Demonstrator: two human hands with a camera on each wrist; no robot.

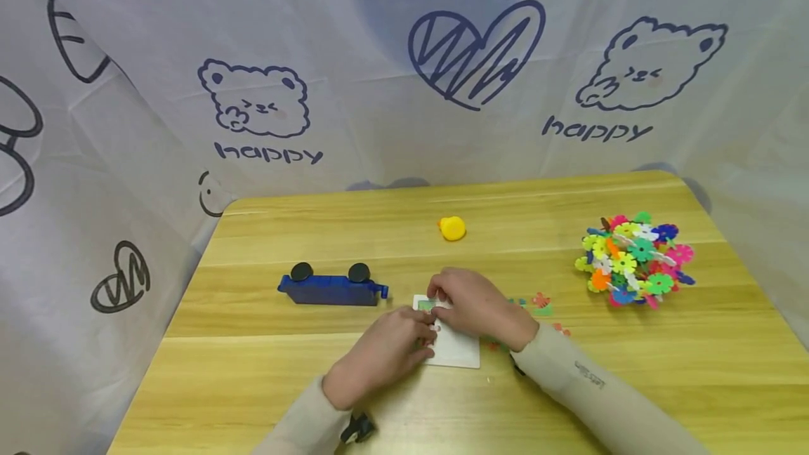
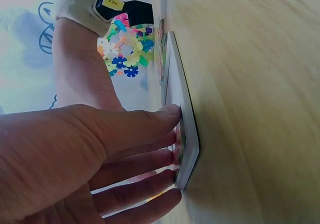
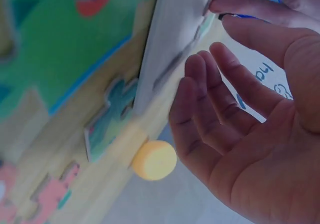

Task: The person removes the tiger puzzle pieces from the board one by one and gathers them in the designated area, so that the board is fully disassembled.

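A white puzzle board lies on the table before me, with a green printed puzzle piece at its upper left corner. My left hand touches the board's left side. In the left wrist view its thumb rests at the board's edge and its fingers reach onto printed pieces. Over the upper part of the board is my right hand, fingers loosely bent. The right wrist view shows nothing between its thumb and fingers. From the head, both hands hide much of the board's left part.
Loose puzzle pieces lie right of the board, partly under the right forearm. A blue toy vehicle with its wheels up is at left, a yellow rubber duck behind. At right sits a heap of colourful flower-shaped pieces.
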